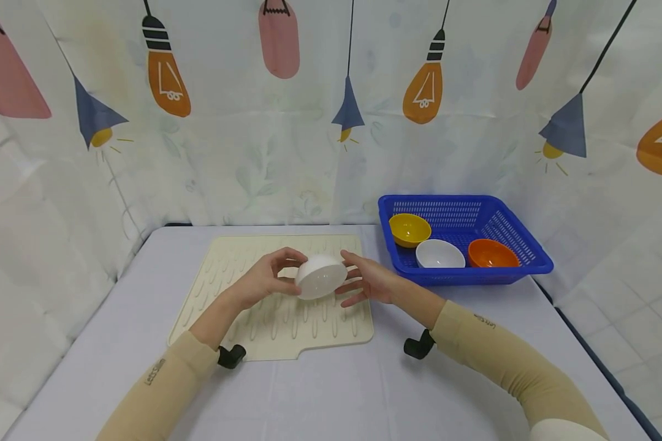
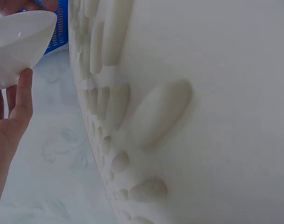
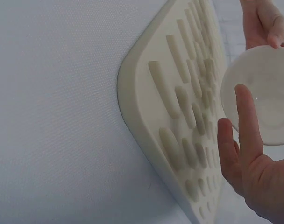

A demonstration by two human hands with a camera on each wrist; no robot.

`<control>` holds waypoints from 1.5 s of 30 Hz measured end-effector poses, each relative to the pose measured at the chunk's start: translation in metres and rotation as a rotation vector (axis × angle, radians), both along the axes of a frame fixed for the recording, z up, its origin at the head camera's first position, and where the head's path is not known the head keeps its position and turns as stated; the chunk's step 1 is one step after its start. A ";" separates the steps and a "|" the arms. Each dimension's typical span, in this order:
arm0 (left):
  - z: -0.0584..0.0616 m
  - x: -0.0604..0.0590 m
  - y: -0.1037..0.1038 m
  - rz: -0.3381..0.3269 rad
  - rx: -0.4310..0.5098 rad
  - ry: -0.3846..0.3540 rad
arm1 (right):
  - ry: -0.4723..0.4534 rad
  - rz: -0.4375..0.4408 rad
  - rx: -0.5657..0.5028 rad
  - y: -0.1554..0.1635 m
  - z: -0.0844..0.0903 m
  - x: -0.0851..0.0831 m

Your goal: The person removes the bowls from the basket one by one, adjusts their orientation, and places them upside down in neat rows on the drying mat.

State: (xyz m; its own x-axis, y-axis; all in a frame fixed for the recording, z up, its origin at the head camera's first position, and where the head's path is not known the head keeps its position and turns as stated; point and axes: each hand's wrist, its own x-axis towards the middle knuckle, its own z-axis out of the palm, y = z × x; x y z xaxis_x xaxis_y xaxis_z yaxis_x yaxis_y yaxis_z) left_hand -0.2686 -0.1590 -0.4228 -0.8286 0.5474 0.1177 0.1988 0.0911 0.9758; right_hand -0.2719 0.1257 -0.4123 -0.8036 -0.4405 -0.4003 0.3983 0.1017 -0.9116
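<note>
A glossy white bowl (image 1: 321, 277) is tilted above the cream drying mat (image 1: 331, 331), its open side turned toward the right hand. My left hand (image 1: 262, 278) grips it from the left, thumb and fingers at its base and side. In the left wrist view, those fingers (image 2: 24, 93) reach up to the bowl (image 2: 20, 44). My right hand (image 1: 368, 278) is spread at the bowl's right rim, fingers fairly straight. From the right wrist, its fingers (image 3: 248, 121) overlap the bowl's open side (image 3: 273, 84).
At the back right stands a blue plastic basket (image 1: 469, 278). In it are a yellow bowl (image 1: 410, 231), another white bowl (image 1: 440, 254) and an orange bowl (image 1: 492, 254). A white cloth (image 1: 331, 398) covers the table, and a printed curtain (image 1: 226, 153) hangs behind.
</note>
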 end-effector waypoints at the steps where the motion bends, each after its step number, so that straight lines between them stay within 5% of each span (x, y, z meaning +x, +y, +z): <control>1: 0.000 0.000 0.000 -0.010 0.003 0.011 | 0.000 0.002 0.002 0.000 0.000 0.000; 9: -0.001 0.005 0.002 -0.065 -0.009 0.217 | -0.005 0.025 -0.005 -0.001 -0.001 0.002; 17: -0.001 0.010 0.010 -0.047 -0.116 0.469 | -0.005 0.032 -0.012 0.000 0.001 0.002; 27: -0.003 0.015 0.013 0.011 -0.257 0.694 | -0.001 0.068 -0.017 -0.002 -0.002 -0.001; 34: -0.008 0.014 0.016 -0.024 -0.316 0.884 | -0.018 0.061 -0.017 -0.004 -0.004 -0.003; 45: -0.004 0.019 0.022 -0.076 -0.433 1.048 | -0.011 0.065 -0.030 -0.007 -0.004 0.000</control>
State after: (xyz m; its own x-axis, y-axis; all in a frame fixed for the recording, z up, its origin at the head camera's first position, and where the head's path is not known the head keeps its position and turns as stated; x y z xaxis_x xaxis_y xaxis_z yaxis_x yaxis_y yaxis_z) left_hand -0.2493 -0.1367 -0.4265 -0.3966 0.7552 0.5219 0.9179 0.3334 0.2152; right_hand -0.2716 0.1190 -0.4163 -0.7684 -0.5039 -0.3945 0.4015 0.1005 -0.9103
